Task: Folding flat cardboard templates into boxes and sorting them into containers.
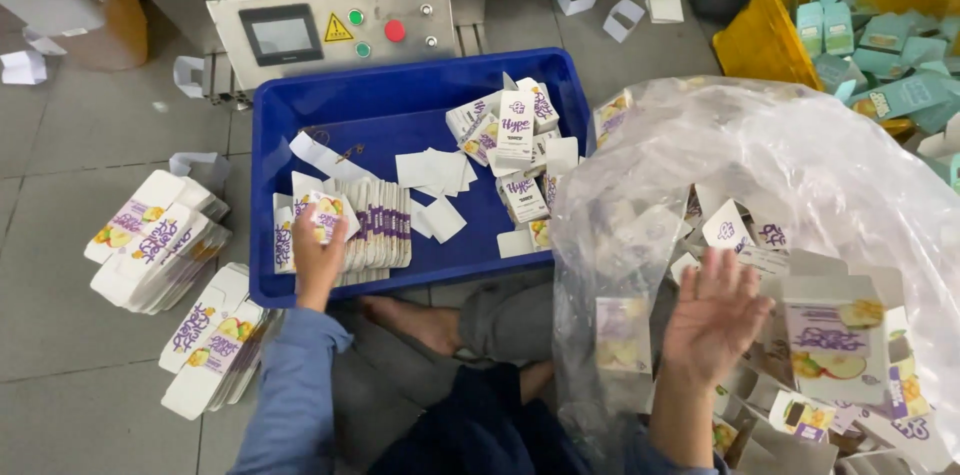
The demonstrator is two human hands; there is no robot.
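Blue plastic makes the tray that sits on the grey floor in front of the person. The left hand is closed around a flat white carton with purple and yellow print, and holds it at the tray's near left corner, right at the end of a neat row of flattened cartons standing on edge along the near wall. The right hand is spread wide open, fingers apart, and holds nothing. It hovers over the big clear plastic bag, which lies on the floor just right of the tray and is full of the same kind of cartons, all jumbled.

Part of the sorting looks done. The row in the tray is already quite long, and three stacks of flat cartons lie on the floor left of the tray. Much looks left. The bag seems still very full, and a loose heap of small boxes sits at the tray's far right corner, with some white paper slips in the middle.

A yellow crate of teal boxes stands by the far right, and a grey machine panel with buttons stands beyond the tray's far edge.
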